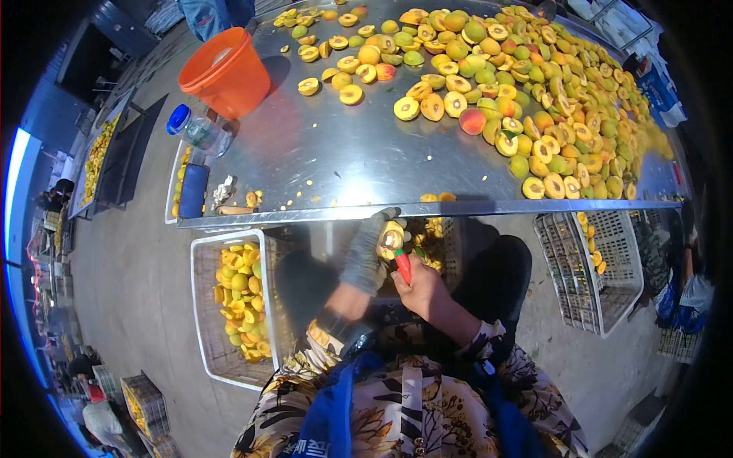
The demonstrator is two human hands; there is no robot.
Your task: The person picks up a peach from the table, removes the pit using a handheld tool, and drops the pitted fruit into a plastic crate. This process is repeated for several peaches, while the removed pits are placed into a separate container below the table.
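Observation:
My left hand (366, 256), in a grey glove, holds a halved yellow peach (391, 237) just below the front edge of the metal table (336, 145). My bare right hand (421, 284) is closed round the red handle of a small tool (402, 267), whose working end is at the cut face of the fruit. Many halved peaches (569, 107) lie heaped on the right of the table. Below my hands, more fruit (434, 229) shows partly in a container between my legs.
An orange bucket (229, 76), a blue-capped bottle (200, 131) and a blue case (193, 191) are at the table's left. A white crate (200, 305) of peach halves stands lower left, another crate (618, 267) at right. Across the table, part of a person (214, 15) shows.

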